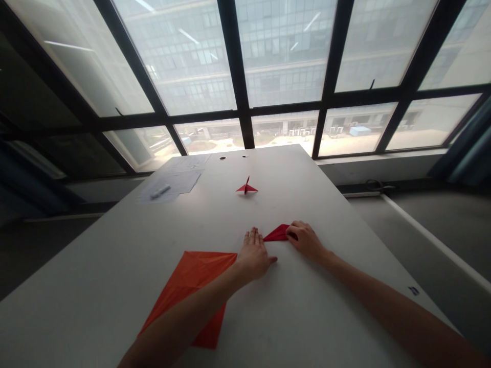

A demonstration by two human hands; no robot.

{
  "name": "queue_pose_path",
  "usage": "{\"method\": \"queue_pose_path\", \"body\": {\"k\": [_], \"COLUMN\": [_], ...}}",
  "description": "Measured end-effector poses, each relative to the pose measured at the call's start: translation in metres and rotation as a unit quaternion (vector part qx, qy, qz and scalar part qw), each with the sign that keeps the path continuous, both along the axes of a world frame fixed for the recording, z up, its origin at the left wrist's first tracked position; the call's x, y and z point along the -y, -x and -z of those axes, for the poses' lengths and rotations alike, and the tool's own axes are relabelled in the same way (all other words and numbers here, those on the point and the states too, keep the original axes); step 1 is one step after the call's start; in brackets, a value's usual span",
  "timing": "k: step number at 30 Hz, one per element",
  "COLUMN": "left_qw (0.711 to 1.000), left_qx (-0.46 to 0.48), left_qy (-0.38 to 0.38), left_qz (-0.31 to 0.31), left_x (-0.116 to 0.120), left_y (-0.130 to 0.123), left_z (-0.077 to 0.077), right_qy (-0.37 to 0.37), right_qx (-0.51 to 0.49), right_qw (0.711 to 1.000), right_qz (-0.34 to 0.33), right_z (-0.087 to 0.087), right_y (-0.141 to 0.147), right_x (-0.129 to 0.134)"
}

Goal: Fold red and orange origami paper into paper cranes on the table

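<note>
My right hand [305,240] rests on the table with its fingers curled over the right end of a folded red origami paper [276,233]. The paper's pointed left tip lies just beside my left hand [253,254], which is flat on the white table [307,312], fingers apart and holding nothing. My left forearm crosses a large creased orange paper sheet [187,286], hiding its middle. Farther along the table stands a small red origami crane [246,187], out of reach of both fingertips.
Printed sheets [171,186] with a white marker [160,191] lie at the table's far left. Two small holes [222,158] mark the far end. Beyond that edge are a large dark-framed window and, at right, scissors [379,186] on a ledge.
</note>
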State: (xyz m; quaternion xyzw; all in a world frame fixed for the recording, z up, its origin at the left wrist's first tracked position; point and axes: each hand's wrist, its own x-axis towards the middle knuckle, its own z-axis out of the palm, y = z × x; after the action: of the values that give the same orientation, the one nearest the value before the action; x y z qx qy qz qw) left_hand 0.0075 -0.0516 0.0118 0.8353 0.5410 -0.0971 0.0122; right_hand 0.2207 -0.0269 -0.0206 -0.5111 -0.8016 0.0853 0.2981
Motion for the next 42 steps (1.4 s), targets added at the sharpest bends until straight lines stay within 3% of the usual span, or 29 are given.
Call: {"method": "queue_pose_path", "body": {"k": [3,5,8,13,18,27,31,36,42], "left_qw": [0.996,0.985,0.965,0.944,0.947,0.969,0.960,0.968,0.975], "left_qx": [0.044,0.130,0.239,0.315,0.299,0.180,0.215,0.180,0.190], "left_qy": [-0.074,-0.112,-0.105,-0.095,-0.101,-0.136,-0.140,-0.073,-0.057], "left_qz": [-0.032,-0.009,0.025,0.022,0.051,0.104,0.110,0.156,0.103], "left_x": [-0.006,-0.013,-0.025,-0.035,-0.033,-0.023,-0.024,-0.022,-0.018], "left_y": [-0.004,-0.008,-0.013,-0.012,-0.011,-0.015,-0.017,-0.011,-0.012], "left_z": [-0.002,0.000,0.005,0.013,0.015,0.010,0.017,0.031,0.028], "right_qy": [-0.002,-0.003,-0.002,-0.032,-0.038,-0.075,-0.076,-0.067,-0.063], "right_qx": [0.006,0.012,0.009,0.013,0.061,0.133,0.123,0.106,0.087], "right_qw": [1.000,1.000,1.000,0.999,0.997,0.988,0.989,0.992,0.993], "right_qz": [0.000,-0.002,0.000,0.017,-0.014,-0.017,-0.023,-0.024,-0.047], "right_z": [0.000,0.000,0.000,0.000,-0.006,-0.014,-0.013,-0.010,-0.005], "right_y": [0.001,0.001,0.002,0.000,-0.002,0.000,-0.001,-0.004,-0.011], "right_x": [0.000,0.000,0.000,0.001,0.002,0.005,0.004,0.003,-0.001]}}
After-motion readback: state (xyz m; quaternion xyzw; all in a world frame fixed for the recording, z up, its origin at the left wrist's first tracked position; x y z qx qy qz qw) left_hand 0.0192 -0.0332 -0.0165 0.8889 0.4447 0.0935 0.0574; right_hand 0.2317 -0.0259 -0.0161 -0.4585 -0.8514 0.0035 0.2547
